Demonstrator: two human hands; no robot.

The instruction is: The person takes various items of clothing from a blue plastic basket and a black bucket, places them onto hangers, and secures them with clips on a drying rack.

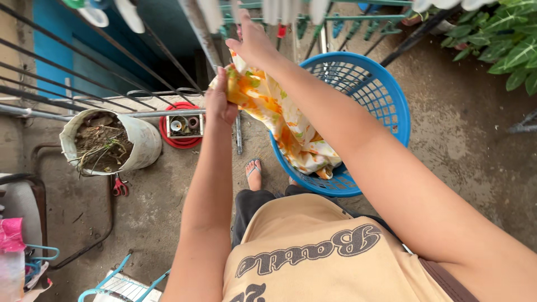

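Hands, two, both raised in front of the chest. Left hand (221, 103) clenched tight round a bunched corner of one floral cloth (279, 120), orange, yellow and white. Right hand (254, 42) higher up, seen from the back, at the cloth's upper edge; fingers hidden, so cannot tell how firmly closed or whether gripping at all. Cloth stretched between the two hands, tail trailing down into one round blue laundry basket (380, 95) on the concrete floor, draped over its near rim. One bare foot in a sandal (253, 170) just beside the basket.

To the left on the floor: one white bucket (142, 140) filled with soil and dry roots, one red round lid (179, 140) carrying a small square box, one pair of red-handled scissors (119, 187) below the bucket. Dark metal railing bars (84, 78) slanting across the upper left. Green leafy plant (512, 50) at the top right corner. Row of green and white clothes pegs (313, 17) along the top edge, too blurred to count. One pale blue wire rack (120, 282) at the bottom edge.
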